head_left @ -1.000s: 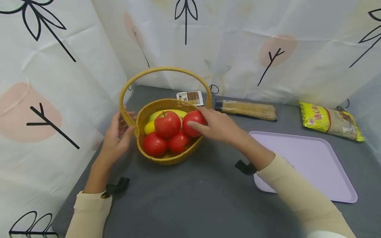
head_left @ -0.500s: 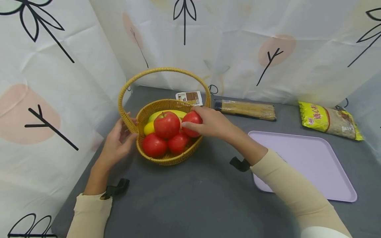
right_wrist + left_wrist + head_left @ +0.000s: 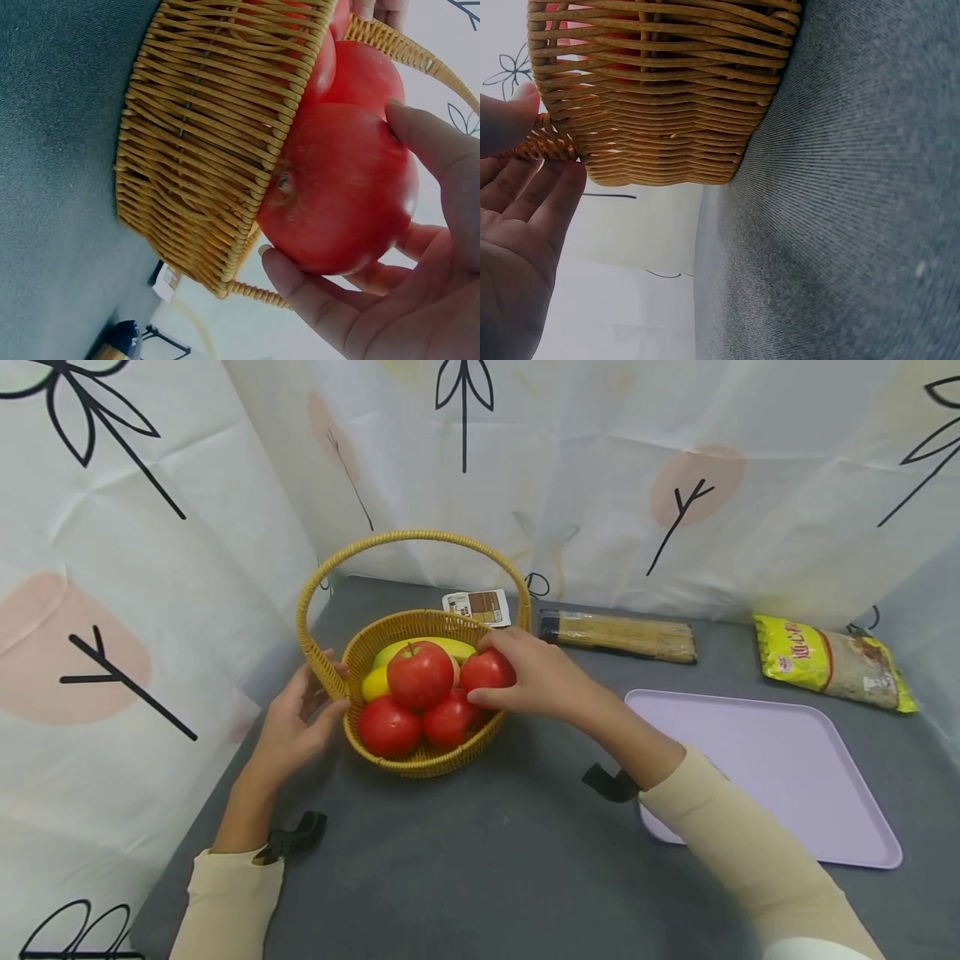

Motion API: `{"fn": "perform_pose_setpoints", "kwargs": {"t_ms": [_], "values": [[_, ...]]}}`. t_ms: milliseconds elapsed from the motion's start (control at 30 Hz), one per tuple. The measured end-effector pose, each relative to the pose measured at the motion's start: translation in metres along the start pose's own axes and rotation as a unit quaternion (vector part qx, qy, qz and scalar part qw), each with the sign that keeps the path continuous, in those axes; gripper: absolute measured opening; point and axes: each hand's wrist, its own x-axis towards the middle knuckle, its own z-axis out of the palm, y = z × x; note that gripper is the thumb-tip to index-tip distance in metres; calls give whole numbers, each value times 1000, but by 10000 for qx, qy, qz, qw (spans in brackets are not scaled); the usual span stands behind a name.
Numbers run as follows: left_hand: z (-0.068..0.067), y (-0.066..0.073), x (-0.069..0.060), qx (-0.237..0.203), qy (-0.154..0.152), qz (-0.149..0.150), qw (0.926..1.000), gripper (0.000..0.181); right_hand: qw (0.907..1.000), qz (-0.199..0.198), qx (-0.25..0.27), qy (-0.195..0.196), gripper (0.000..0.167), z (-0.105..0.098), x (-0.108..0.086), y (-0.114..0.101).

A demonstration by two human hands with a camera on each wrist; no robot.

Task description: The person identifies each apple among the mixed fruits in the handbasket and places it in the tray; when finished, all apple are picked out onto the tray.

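Note:
A wicker basket (image 3: 423, 766) with a tall arched handle (image 3: 420, 536) stands on the grey table, full of fruit. My left hand (image 3: 291, 720) holds the foot of the handle at the basket's left side, thumb and fingers on either side of it in the left wrist view. At the right rim, my right hand (image 3: 543, 675) grips a red tomato (image 3: 341, 187) between thumb and fingers. A red apple (image 3: 422, 675) with a stem lies beside it, above more red tomatoes (image 3: 390, 727). Behind are a banana (image 3: 457, 647) and a yellow fruit (image 3: 376, 683), partly hidden.
A pale purple tray (image 3: 780, 777) lies at the right, partly under my right forearm. Along the back are a small labelled packet (image 3: 480, 607), a bundle of dry noodles (image 3: 622, 637) and a yellow food bag (image 3: 832, 662). Printed white cloth (image 3: 585, 502) walls the table.
The right hand shifted slightly left with the tomato, then a little back to the right. My left fingers have closed in around the handle's foot. The basket stays in place.

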Motion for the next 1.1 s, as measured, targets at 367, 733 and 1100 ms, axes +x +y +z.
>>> {"fn": "perform_pose_setpoints", "kwargs": {"t_ms": [367, 733, 1100], "values": [[1, -1, -2, 158, 55, 91, 9998, 66, 9982, -489, 342, 83, 65, 2, -9, 13], [0, 2, -1, 273, 71, 72, 9996, 66, 9952, -593, 778, -28, 73, 4, -13, 17], [1, 2, -1, 419, 52, 36, 9991, 69, 9946, -438, 793, 515, 68, 11, -18, 17]]}}
